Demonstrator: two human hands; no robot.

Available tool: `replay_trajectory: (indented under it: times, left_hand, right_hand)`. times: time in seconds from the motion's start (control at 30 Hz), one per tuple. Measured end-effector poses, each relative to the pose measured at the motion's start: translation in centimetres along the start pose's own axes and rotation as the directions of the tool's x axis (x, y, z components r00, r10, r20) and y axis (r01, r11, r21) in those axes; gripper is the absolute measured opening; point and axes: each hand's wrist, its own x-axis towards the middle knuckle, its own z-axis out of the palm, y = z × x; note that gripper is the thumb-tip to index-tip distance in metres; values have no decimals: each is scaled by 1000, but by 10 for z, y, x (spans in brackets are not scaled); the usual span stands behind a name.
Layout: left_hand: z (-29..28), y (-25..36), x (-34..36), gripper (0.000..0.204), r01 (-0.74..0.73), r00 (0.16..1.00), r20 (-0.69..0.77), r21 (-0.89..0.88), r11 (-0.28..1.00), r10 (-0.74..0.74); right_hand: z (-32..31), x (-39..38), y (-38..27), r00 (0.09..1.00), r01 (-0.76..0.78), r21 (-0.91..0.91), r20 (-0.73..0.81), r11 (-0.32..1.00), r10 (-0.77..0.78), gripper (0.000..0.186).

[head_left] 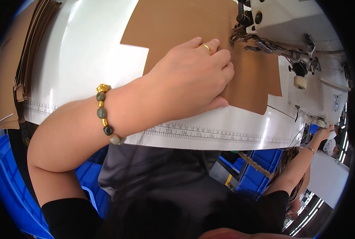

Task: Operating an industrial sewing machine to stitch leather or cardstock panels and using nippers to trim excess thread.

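Note:
My left hand (197,75) lies on a flat brown sheet (177,24), perhaps leather or cloth, with notched corners. Its fingers are lightly bent and pressed down, the thumb apart at the sheet's near edge; nothing is gripped. Just right of the fingertips, the needle and presser foot area (238,36) of a white sewing machine (297,18) stands over the sheet. Part of the sheet passes under the machine. At the far right, my right hand (325,132) reaches up to the machine, touching or close to a pale knob (321,122); its fingers are mostly hidden.
The white table (86,47) has a printed ruler (201,132) along its near edge. A stack of brown pieces (26,51) stands at the left. Blue bins (10,179) sit below the table on both sides. Another person (329,146) shows at the far right.

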Motion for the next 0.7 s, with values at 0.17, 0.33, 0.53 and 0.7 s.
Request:
replay_trajectory:
  times: [0.17, 0.33, 0.53, 0.7]
  left_hand:
    - [-4, 2, 0, 51, 22, 999, 33, -28, 999, -22]
    - [-9, 2, -1, 58, 41, 994, 104, -19, 999, -38]
    - [-13, 1, 0, 56, 23, 992, 128, -6, 1000, -22]
    - [-17, 1, 7, 60, 6, 995, 96, -7, 1000, -5]
  right_hand:
    - [-6, 25, 40, 994, -110, 250, 26, 962, 107, 45]
    - [33, -17, 35, 959, -261, 587, 68, 766, 274, 49]
    - [7, -91, -12, 916, -377, 231, -49, 897, 398, 41]
    - [38, -187, -170, 948, 306, 396, -210, 866, -239, 32]
